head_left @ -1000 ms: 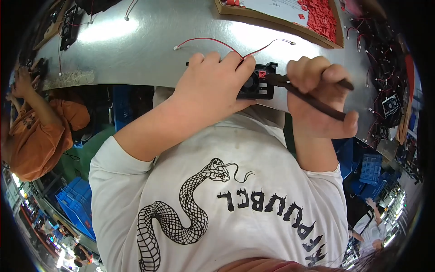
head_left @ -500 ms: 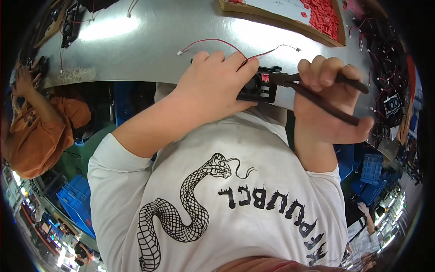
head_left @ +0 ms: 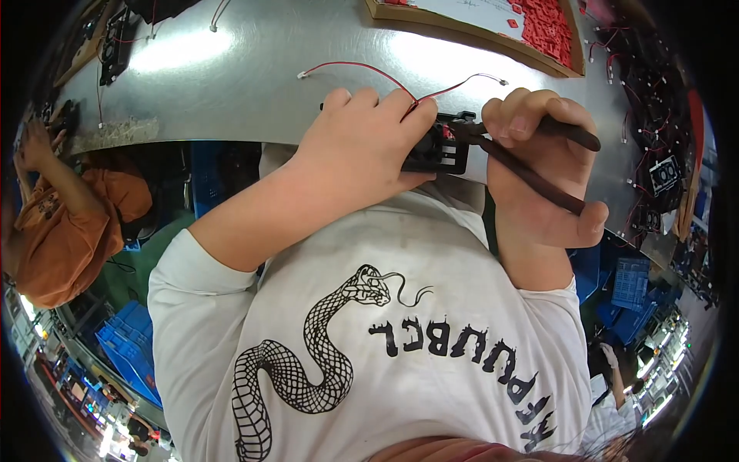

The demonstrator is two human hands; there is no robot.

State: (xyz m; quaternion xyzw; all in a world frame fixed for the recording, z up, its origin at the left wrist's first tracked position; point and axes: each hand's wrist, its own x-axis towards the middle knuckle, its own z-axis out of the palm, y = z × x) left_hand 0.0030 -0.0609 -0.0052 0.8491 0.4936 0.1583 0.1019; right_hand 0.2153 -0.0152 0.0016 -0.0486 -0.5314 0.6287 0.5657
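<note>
My left hand [head_left: 362, 138] is closed over a black fan housing [head_left: 454, 159] at the table's near edge, covering its left part. Red and black wires [head_left: 385, 75] with small plugs come up past its fingers and spread to both sides. In my right hand [head_left: 543, 169] is a pair of dark pliers [head_left: 531, 173], handles spread apart. The fingers wrap the upper handle and the thumb lies along the lower one. The pliers' jaws meet the right part of the housing, over a small red piece [head_left: 447, 132] mostly hidden by them.
A cardboard tray [head_left: 477, 40] with many red pieces [head_left: 548, 35] stands at the far right of the metal table [head_left: 254, 85]. Black fans with wires [head_left: 663, 177] lie along the right side, and another fan [head_left: 115, 46] at far left. A co-worker in orange [head_left: 77, 223] works at left.
My right hand and the pliers have moved left, bringing the jaws farther over the red piece on the housing. My left hand has stayed almost in place.
</note>
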